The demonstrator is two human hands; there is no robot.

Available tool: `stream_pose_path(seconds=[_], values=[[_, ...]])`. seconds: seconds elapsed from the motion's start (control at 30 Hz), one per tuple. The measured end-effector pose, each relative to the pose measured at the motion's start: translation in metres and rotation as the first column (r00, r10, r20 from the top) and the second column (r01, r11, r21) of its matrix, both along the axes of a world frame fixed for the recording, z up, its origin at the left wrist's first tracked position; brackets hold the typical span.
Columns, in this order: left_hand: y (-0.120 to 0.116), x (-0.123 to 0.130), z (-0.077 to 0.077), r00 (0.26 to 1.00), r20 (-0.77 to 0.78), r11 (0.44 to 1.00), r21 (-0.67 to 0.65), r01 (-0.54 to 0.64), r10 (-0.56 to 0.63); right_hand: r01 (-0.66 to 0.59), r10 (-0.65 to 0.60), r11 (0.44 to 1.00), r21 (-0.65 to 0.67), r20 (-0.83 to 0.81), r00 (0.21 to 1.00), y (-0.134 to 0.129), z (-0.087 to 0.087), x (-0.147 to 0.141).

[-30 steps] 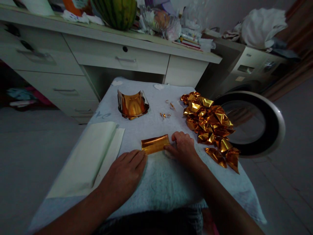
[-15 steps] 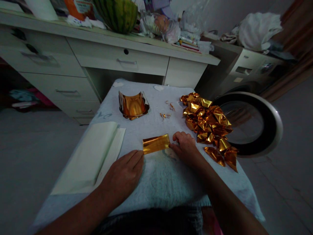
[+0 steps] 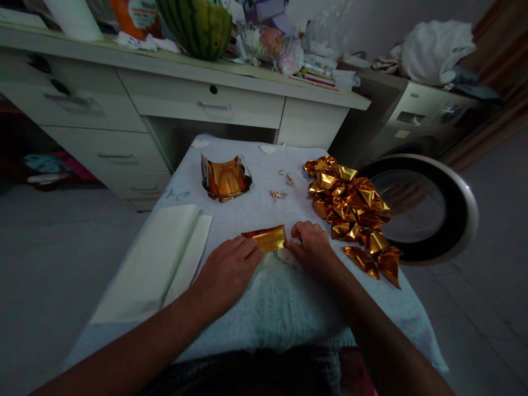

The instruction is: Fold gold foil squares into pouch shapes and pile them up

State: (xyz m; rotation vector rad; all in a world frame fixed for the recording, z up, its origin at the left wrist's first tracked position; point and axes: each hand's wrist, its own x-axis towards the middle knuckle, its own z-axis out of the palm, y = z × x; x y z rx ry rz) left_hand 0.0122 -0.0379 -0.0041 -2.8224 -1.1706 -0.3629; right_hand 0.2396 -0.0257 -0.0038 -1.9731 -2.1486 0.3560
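A folded strip of gold foil paper (image 3: 269, 238) lies on the cloth in front of me. My left hand (image 3: 231, 269) covers its left part, fingers bent together and pressed onto the lower edge. At the right end, my right hand (image 3: 310, 242) pinches the lower corner between thumb and curled fingers. Beyond the strip stands a curved stack of gold foil sheets (image 3: 226, 177). Folded gold foil pieces (image 3: 350, 201) form a heap to the right of my right hand. Small gold scraps (image 3: 278, 194) lie between stack and heap.
A pale cloth covers the small table (image 3: 264, 308). White paper sheets (image 3: 144, 264) lie along its left side. Behind stands a white desk (image 3: 206, 104) bearing a watermelon (image 3: 198, 25) and plastic bags. An open washing machine door (image 3: 424, 209) reaches close to the table's right edge.
My left hand has slid right and slightly up along the foil strip, now covering its left part. The right hand has stayed at the right end.
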Motion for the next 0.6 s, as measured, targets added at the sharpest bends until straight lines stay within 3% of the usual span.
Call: stream_pose_path(seconds=[0.17, 0.33, 0.43, 0.6], values=[[0.004, 0.0, -0.006, 0.996, -0.08, 0.999, -0.006, 0.042, -0.043, -0.053, 0.053, 0.999, -0.012, -0.048, 0.997, 0.002, 0.001, 0.007], [0.003, 0.002, -0.001, 0.986, -0.154, 0.998, -0.004, 0.063, -0.063, -0.228, 0.241, 0.97, 0.09, -0.183, 0.953, 0.002, 0.008, 0.005], [0.004, 0.006, 0.005, 0.977, -0.2, 0.997, -0.036, 0.074, -0.079, -0.345, 0.361, 0.93, 0.126, -0.147, 0.921, 0.004, 0.009, -0.003], [0.011, 0.008, 0.011, 0.981, -0.166, 0.991, -0.112, 0.078, -0.097, -0.432, 0.441, 0.896, 0.106, -0.078, 0.894, 0.011, 0.008, -0.011]])
